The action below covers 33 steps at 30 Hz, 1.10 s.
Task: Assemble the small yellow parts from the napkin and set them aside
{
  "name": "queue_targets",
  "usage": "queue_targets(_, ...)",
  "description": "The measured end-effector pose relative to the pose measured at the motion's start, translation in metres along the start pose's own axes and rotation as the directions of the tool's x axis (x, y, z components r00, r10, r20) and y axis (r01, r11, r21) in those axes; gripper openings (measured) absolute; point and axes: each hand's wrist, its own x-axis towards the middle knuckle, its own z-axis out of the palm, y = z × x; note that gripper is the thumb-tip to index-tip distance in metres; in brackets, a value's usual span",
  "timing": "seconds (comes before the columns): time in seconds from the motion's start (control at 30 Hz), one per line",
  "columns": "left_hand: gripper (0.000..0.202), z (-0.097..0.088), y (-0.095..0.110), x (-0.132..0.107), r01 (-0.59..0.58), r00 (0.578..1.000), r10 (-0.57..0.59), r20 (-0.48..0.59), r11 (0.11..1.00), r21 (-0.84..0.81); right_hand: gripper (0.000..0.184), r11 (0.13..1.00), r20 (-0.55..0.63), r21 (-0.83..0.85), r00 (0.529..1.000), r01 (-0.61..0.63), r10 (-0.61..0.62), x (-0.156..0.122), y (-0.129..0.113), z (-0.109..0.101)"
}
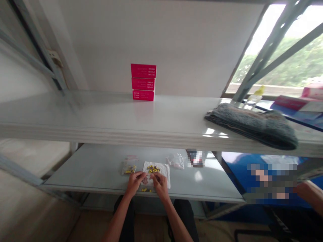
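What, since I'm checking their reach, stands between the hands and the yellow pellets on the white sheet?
Nothing visible does. The left hand and right hand are at the white sheet, with their fingertips close beside the yellow pellets.

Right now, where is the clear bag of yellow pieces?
Head view: the bag sits on the lower shelf, left of the white paper, beyond the left hand.

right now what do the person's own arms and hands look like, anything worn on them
The left hand and right hand are bare, without gloves. The forearms show no sleeves, watch or bracelet. Black trousers are visible below them.
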Motion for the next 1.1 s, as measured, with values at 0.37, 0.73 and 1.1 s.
queue_targets(0.37,0.054,-0.055,-0.008,0.039,-0.001,0.898,0.109,-0.425,0.969,0.246,0.027,0.893,-0.314,-0.449,0.928,0.04,-0.199,0.04,0.0,-0.039)
queue_targets(0.73,0.045,-0.071,-0.017,0.041,0.017,0.759,0.517,-0.396,0.592,0.806,0.026,0.415,-0.164,-0.905,0.978,-0.096,-0.132,0.088,0.005,-0.086)
queue_targets(1.1,0.033,-0.029,0.008,0.023,-0.455,0.749,0.653,-0.108,0.627,0.632,0.02,0.909,-0.067,-0.335,0.956,0.249,-0.287,0.066,-0.056,-0.049)
